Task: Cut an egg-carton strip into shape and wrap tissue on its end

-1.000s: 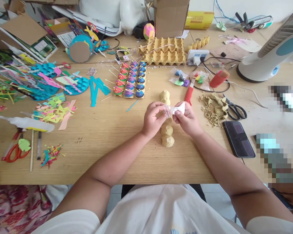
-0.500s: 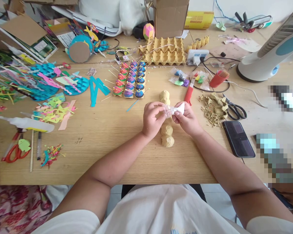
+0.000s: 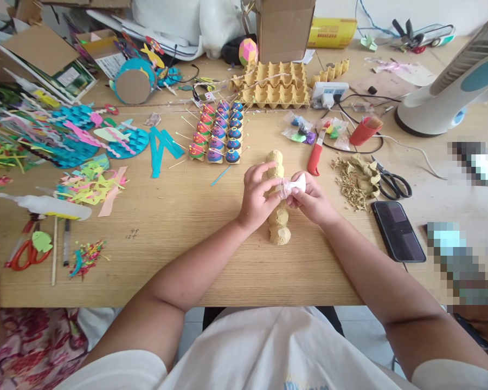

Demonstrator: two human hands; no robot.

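My left hand and my right hand meet above the middle of the wooden table. Both pinch a small clear plastic bag with something white in it. Under the hands lies a strip of yellowish egg-carton cups, running away from me, its middle hidden by the hands. A red-handled craft knife lies just beyond my right hand.
Painted egg-cup figures with sticks stand behind the hands. Egg trays and a cardboard box sit further back. Carton scraps, black scissors and a phone lie right. Paper cutouts and red scissors lie left.
The hands have drawn closer together and the plastic bag is bunched tighter between the fingers. My left fingers have stretched further over it.
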